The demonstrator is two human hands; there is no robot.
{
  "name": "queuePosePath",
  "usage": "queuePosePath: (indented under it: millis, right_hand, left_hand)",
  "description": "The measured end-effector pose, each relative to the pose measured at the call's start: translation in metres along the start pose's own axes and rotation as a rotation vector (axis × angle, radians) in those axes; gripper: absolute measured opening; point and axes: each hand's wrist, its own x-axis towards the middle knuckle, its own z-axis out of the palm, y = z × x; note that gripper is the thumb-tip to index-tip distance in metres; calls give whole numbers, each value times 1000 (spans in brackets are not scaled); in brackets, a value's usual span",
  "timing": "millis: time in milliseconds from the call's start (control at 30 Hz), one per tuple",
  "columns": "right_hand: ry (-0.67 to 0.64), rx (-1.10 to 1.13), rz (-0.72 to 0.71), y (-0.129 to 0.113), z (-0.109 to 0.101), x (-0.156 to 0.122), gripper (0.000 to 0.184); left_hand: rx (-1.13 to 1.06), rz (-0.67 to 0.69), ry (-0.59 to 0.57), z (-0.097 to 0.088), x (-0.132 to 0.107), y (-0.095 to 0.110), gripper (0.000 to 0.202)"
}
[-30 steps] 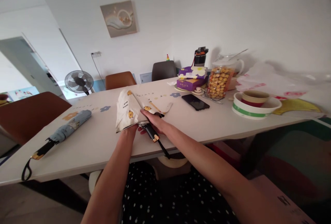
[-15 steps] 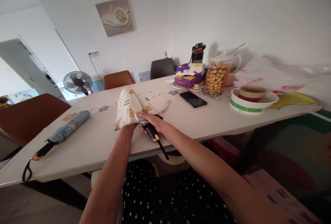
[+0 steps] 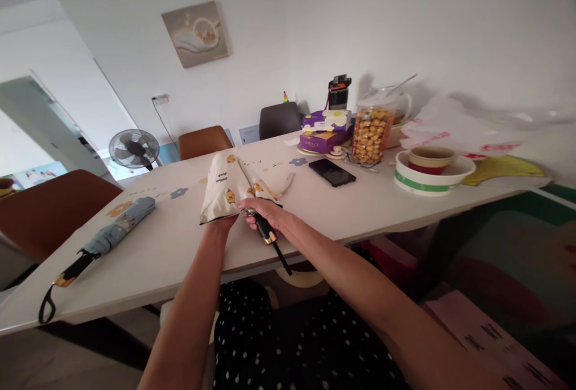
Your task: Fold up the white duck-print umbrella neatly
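Observation:
A cream umbrella [image 3: 220, 189] printed with yellow ducks lies partly folded over the table, its loose cloth spread to the left. My right hand [image 3: 263, 210] is closed around it where the cloth meets the black handle, which points toward me with a gold band and a black strap. Beneath the cloth's lower edge goes my left hand [image 3: 228, 222]; only the wrist side shows, and its fingers are hidden by the fabric. A strip of cloth sticks out on the umbrella's right side. Farther left lies a blue folded umbrella [image 3: 119, 228] with a black and gold handle, untouched.
On the white table [image 3: 310, 216], a black phone [image 3: 332, 172] lies right of the umbrella. Behind it stand purple boxes [image 3: 320, 141], a jar of snacks [image 3: 371, 135] and a black bottle [image 3: 338, 95]. Stacked bowls [image 3: 429, 180] and a plastic bag [image 3: 454, 129] sit at right.
The view has shifted slightly. My right hand has shifted a little on the umbrella, its fingers now closer around the handle's upper end. The duck-print cloth lies slightly smoother.

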Motion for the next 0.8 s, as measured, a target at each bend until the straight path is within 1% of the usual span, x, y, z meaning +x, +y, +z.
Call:
queuePosePath:
  millis: [100,167,233,267,300,333,400,433,500,567,700,800]
  right_hand:
    - [73,50,-34,0,-5,6,20]
    - [135,66,-66,0,-8,8,19]
    - [181,72,-86,0,-10,10,19]
    - [201,73,-88,0,-11,11,19]
    - [220,75,-89,0,-12,11,19]
    - [237,78,-91,-1,-12,10,18]
    - [253,87,-93,-2,-13,9,17]
    - [249,94,-94,-3,-13,7,16]
    - [226,109,-99,-5,-13,3,16]
    - [163,141,-106,-7,-13,0,16]
    - [-37,262,-126,-8,-18,-1,19]
    - [-74,320,-103,-8,-19,1,17]
  left_hand:
    - [-71,22,-61,1,-4,7,37]
    - [-167,27,-130,-1,-6,12,48]
    - [-263,3,-183,-3,-7,17,60]
    - [-282,-19,-181,-3,-7,18,60]
    - [-268,-44,-148,-2,-7,19,52]
    - [-230,-69,-93,-1,-6,19,40]
    - [-115,-96,58,1,-3,18,18]
    - [-59,-103,130,2,-1,18,13]
    - [26,-120,224,3,2,15,8]
    - [83,-149,243,3,3,12,7]
    - [202,-192,165,2,2,6,8]
    - [267,-159,109,4,1,-1,7]
